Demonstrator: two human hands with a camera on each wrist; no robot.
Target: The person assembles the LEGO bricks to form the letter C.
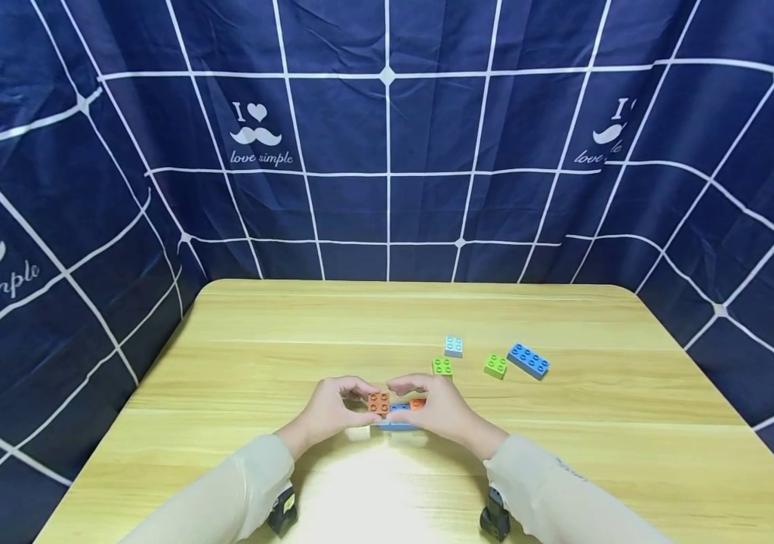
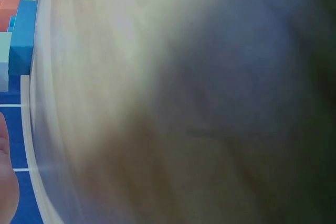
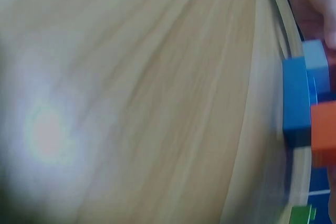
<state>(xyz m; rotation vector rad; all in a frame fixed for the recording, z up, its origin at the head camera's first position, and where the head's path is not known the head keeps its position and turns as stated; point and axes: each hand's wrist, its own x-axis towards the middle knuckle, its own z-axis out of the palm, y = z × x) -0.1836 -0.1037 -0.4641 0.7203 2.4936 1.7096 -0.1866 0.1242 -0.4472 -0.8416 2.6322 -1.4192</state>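
In the head view a small brownish-orange brick with studs on top is pinched by my left hand, fingers at its far side and thumb at its near side. My right hand curves in from the other side, its fingertips and thumb at the same brick's right edge. Below lies a blue brick, with a light blue brick on one end and a brighter orange brick on the other. The right hand partly hides that orange brick.
Beyond the hands on the wooden table lie a light blue brick, a green brick, another green brick and a long blue brick. A dark blue patterned curtain surrounds the table's back and sides.
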